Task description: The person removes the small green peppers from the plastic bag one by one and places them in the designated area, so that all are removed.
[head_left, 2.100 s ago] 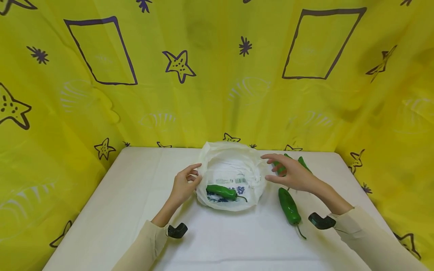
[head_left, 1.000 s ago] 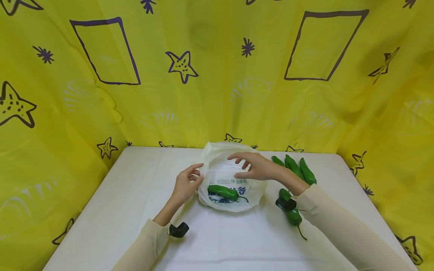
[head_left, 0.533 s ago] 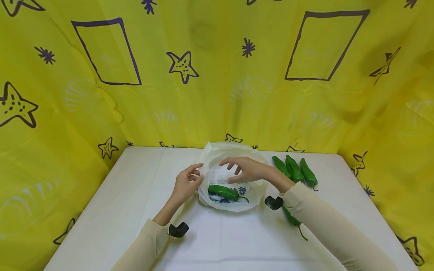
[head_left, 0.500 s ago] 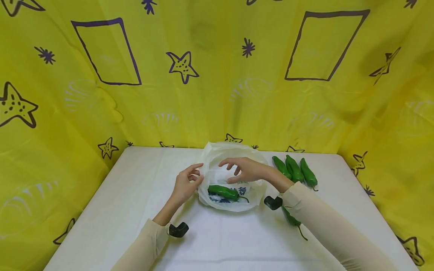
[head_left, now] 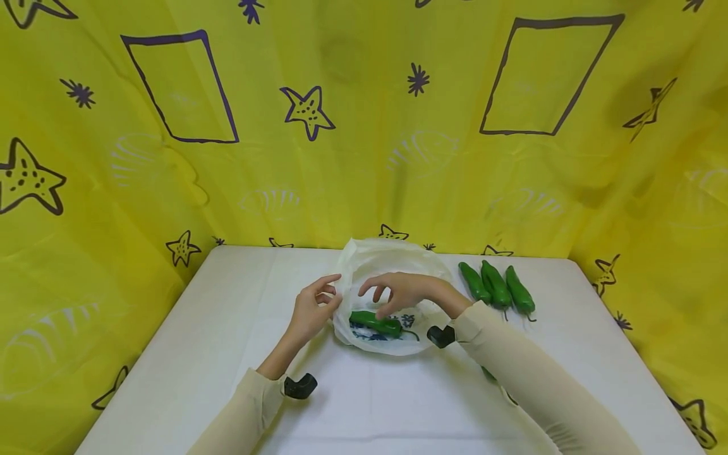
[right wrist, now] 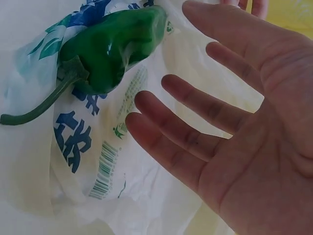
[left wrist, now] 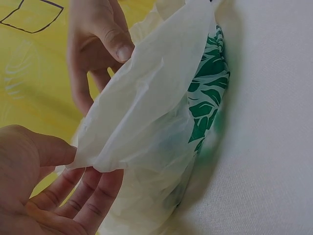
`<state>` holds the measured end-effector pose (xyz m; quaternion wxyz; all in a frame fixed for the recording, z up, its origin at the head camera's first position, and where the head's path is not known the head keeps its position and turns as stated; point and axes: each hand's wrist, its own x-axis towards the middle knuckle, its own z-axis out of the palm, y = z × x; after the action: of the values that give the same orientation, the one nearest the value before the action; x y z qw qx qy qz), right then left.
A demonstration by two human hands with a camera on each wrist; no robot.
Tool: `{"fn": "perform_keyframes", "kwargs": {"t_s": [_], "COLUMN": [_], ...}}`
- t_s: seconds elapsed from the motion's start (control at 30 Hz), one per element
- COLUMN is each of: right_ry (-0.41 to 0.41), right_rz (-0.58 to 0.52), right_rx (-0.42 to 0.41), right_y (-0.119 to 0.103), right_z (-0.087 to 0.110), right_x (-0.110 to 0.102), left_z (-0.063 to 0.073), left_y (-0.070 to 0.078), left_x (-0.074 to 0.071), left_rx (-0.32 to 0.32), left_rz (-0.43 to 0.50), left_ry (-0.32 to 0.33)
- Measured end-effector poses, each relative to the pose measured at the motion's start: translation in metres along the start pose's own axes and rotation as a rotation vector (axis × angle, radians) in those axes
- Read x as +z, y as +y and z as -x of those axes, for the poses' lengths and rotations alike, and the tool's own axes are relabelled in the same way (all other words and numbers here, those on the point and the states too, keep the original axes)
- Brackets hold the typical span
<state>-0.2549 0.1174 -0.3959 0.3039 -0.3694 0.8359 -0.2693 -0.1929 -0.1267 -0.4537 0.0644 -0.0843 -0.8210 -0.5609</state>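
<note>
A white plastic bag [head_left: 370, 254] with its mouth spread wide lies at the middle of the table. My left hand [head_left: 309, 308] pinches its left rim between thumb and fingers, which the left wrist view confirms on the thin plastic [left wrist: 132, 122]. Inside the bag lies one green chili pepper [head_left: 364, 320], its stem pointing right. Over the bag's mouth hovers my right hand [head_left: 402, 292], fingers spread and thumb near the pepper. In the right wrist view a gap shows between those fingers [right wrist: 195, 105] and the pepper [right wrist: 115, 51]; nothing is held.
Three green peppers [head_left: 496, 287] lie side by side at the back right of the white table [head_left: 170, 354]. Another pepper [head_left: 488, 373] is mostly hidden beneath my right sleeve. A yellow patterned curtain [head_left: 364, 183] surrounds the table's back and sides.
My right hand has moved left from beside the bag's right rim to above its mouth, then lowered toward the pepper. My left hand keeps its place on the rim.
</note>
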Motion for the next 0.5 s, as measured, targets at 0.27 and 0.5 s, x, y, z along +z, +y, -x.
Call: {"fn": "perform_keyframes", "kwargs": {"t_s": [0.27, 0.5], "right_ry": [-0.058, -0.091], "right_rz": [-0.057, -0.052], "right_rx": [0.1, 0.135], "right_y": [-0.003, 0.001], "right_z": [-0.011, -0.018], "right_x": [0.004, 0.009], "left_z": [0.001, 0.0], "left_y": [-0.001, -0.001], "left_x": [0.0, -0.001], "left_rx": [-0.012, -0.004], "left_rz": [0.005, 0.019], "left_ry": [0.002, 0.0]}}
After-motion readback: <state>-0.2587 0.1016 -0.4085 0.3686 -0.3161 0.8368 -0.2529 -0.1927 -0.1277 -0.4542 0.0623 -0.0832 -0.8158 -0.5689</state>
